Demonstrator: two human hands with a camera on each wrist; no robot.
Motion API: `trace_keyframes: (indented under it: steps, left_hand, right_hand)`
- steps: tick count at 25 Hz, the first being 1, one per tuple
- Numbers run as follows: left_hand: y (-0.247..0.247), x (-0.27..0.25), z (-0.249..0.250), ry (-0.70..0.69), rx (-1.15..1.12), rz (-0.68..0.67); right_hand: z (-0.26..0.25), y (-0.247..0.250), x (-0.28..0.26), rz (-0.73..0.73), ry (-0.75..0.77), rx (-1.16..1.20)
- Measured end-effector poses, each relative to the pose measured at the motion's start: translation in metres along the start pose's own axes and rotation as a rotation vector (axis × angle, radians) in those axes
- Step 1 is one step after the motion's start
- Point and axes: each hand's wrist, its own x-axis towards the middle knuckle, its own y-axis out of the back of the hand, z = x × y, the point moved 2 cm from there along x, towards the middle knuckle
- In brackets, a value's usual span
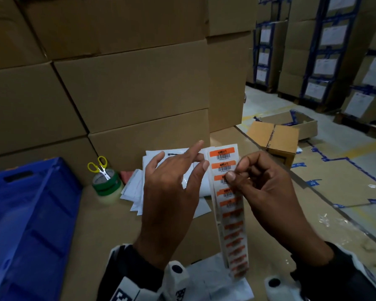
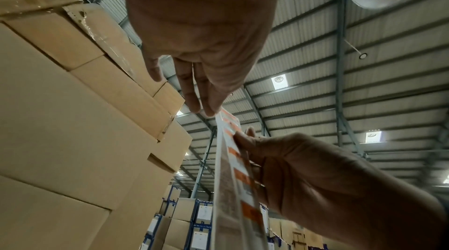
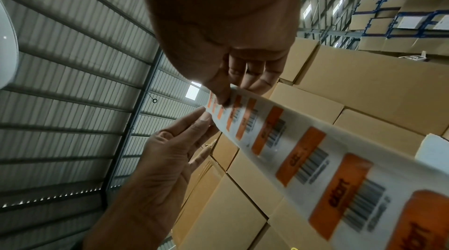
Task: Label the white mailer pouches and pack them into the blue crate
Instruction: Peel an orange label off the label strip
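Fingers (image 1: 231, 176) of the right hand (image 1: 267, 192) pinch the label strip (image 1: 223, 157), seemingly at one sticker, while the left hand (image 1: 172, 181), at nine o'clock, spreads straight fingers touching its edge.

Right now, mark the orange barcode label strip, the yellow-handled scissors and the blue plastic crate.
orange barcode label strip (image 1: 222, 154): head view, top orange label.
yellow-handled scissors (image 1: 93, 166): head view, left yellow handle loop.
blue plastic crate (image 1: 34, 205): head view, inner wall.

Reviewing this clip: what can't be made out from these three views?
- Blue crate: head view, cut by the left edge; its inside is out of sight.
- Mailer pouches: mostly behind the left hand; no count possible.
- Label strip: barcode digits too small; lower labels blurred.
- Right hand: which label it pinches is unclear.
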Motion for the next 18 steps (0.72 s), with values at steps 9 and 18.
trace_keyframes:
  steps: [9,18]
  left_hand:
    - [0.009,0.0,0.008,0.066,-0.057,-0.015]
    - [0.022,0.006,0.014,0.2,-0.211,-0.072]
  right_hand:
    - [-0.016,-0.009,0.0,0.038,0.061,-0.018]
    - [-0.019,-0.014,-0.002,0.179,0.375,-0.411]
